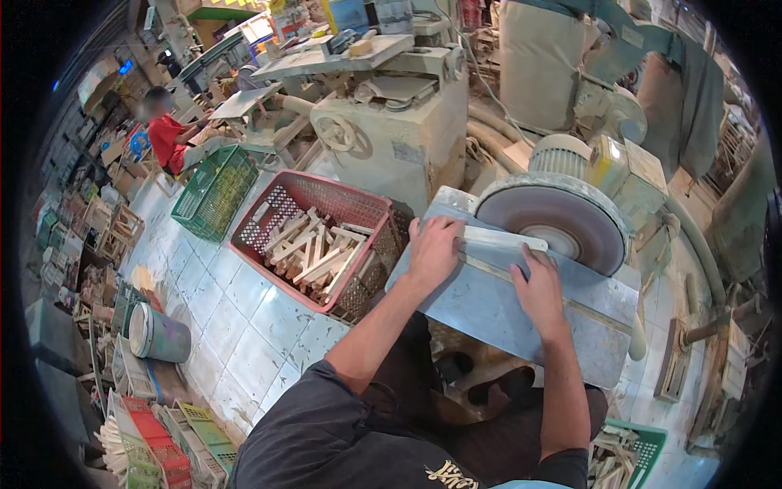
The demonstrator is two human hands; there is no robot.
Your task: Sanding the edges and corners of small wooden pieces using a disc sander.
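Note:
A pale wooden strip lies along the metal work table of a disc sander, close in front of the sanding disc. My left hand grips the strip's left end, thumb and fingers around it. At the rounded right end, which has a small hole, my right hand holds the strip with its fingertips. Whether the strip's far edge touches the disc I cannot tell. A slot runs across the table just in front of the strip.
Left of the table stands a red plastic crate of wooden pieces, with a green crate beyond. Another green crate with wood sits low at the right. The sander's motor is behind the disc. A person in red sits farther off.

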